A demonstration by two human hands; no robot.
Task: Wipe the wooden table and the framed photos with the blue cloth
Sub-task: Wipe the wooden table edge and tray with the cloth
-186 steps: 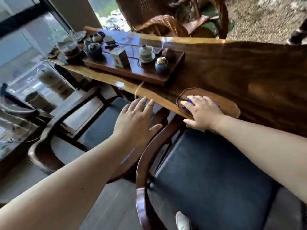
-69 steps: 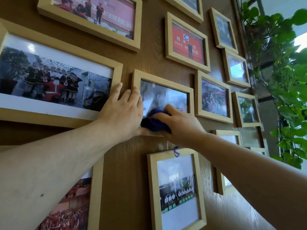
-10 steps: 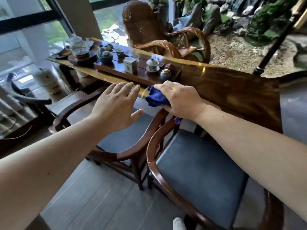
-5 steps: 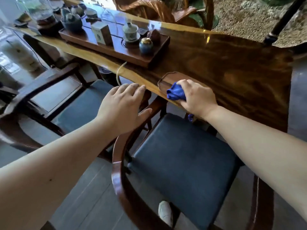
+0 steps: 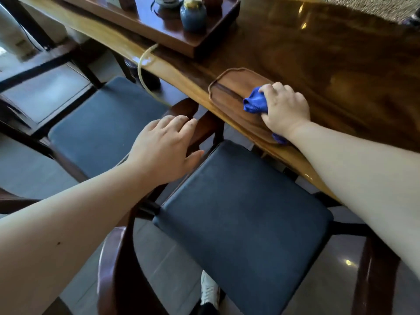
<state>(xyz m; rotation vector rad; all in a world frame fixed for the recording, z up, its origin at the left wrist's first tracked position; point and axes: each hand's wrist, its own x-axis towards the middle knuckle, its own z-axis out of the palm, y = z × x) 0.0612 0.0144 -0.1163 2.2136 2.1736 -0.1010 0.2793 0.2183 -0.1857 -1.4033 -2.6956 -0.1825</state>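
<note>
The glossy wooden table point(image 5: 329, 55) runs across the top of the head view. My right hand point(image 5: 284, 108) is closed around the bunched blue cloth point(image 5: 254, 103) and presses it onto a small flat wooden tray point(image 5: 229, 92) at the table's near edge. A corner of the cloth pokes out under my wrist. My left hand point(image 5: 163, 146) hovers flat with fingers spread and nothing in it, above the gap between two chairs. No framed photos are in view.
A dark wooden tea tray point(image 5: 181, 37) with a blue lidded jar point(image 5: 193, 15) stands at the table's back left. A pale hose point(image 5: 145, 71) hangs over the table edge. Two wooden chairs with dark cushions point(image 5: 245, 214) point(image 5: 102, 123) stand below the table. My shoe point(image 5: 209, 292) shows on the floor.
The view has dropped closer to the table. My right hand has slid the blue cloth rightwards along the small wooden tray. My left hand stays hovering over the chairs.
</note>
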